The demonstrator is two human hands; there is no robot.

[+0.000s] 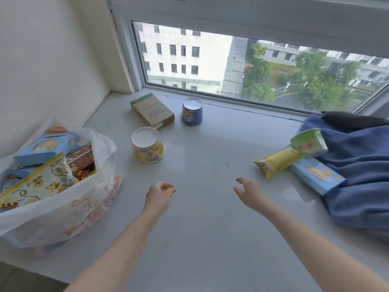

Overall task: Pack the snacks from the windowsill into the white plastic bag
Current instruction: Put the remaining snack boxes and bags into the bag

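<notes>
The white plastic bag [69, 211] stands open at the left of the windowsill [206, 218], with several snack packs inside. On the sill sit a yellow cup [148, 147], a blue cup [191, 111], both upside down, and a brown box [152, 109] lying flat. At the right lie a green cup [309, 143] on its side, a yellow packet [276, 162] and a light blue box [317, 179]. My left hand [159, 196] hovers over the sill with fingers loosely curled, holding nothing. My right hand [249, 193] is spread open, left of the yellow packet.
A blue cloth [362, 171] is heaped at the right, partly over the light blue box. The window glass [242, 66] runs along the back of the sill. A white wall [48, 60] closes the left side behind the bag.
</notes>
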